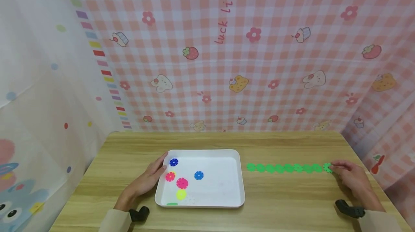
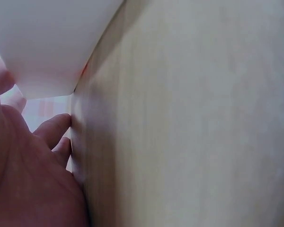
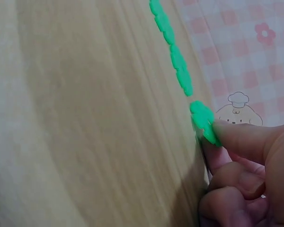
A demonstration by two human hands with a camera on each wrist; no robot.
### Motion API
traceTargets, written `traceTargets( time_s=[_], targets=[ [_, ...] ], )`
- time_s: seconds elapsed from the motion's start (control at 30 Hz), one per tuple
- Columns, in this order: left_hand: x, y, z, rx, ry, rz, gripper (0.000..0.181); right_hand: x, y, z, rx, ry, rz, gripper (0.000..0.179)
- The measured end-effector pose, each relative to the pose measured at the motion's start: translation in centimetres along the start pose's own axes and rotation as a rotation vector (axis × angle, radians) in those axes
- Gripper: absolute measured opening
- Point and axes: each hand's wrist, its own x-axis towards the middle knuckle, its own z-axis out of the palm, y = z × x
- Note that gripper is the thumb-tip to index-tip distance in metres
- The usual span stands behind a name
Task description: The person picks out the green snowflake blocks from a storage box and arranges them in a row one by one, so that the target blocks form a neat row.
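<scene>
My left hand [image 1: 147, 178] holds the left rim of a white tray [image 1: 223, 204], its thumb at the rim and fingers toward the back left corner. In the left wrist view, the lower fingers [image 2: 57, 127] lie beside the tray wall [image 2: 52, 52], close to the tabletop. My right hand [image 1: 351, 178] pinches a green snowflake disc [image 3: 204, 120] between thumb and index finger, the other fingers curled below. That disc is at the right end of a row of green snowflake discs [image 1: 288, 168]. A small gap separates it from the row in the right wrist view.
Inside the tray lie a dark blue disc [image 1: 173, 162], a lighter blue disc [image 1: 199, 175], pink discs [image 1: 182, 183], a yellow disc [image 1: 181, 195], a green piece [image 1: 172, 204] and pale white pieces [image 1: 190, 199]. A patterned curtain [image 1: 227, 98] hangs behind the wooden table [image 1: 291, 196].
</scene>
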Motion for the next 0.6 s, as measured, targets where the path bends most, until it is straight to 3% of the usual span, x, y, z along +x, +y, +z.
traceTargets(
  time_s=[0.33,0.6],
  targets=[
    [-0.01,-0.10,-0.03,0.004,-0.006,0.010,0.061,0.19,-0.16,0.47,-0.041,0.079,-0.024,0.041],
    [-0.05,-0.03,0.01,-0.032,0.003,-0.014,0.060,0.11,-0.05,0.59,-0.056,0.097,-0.036,0.046]
  ],
)
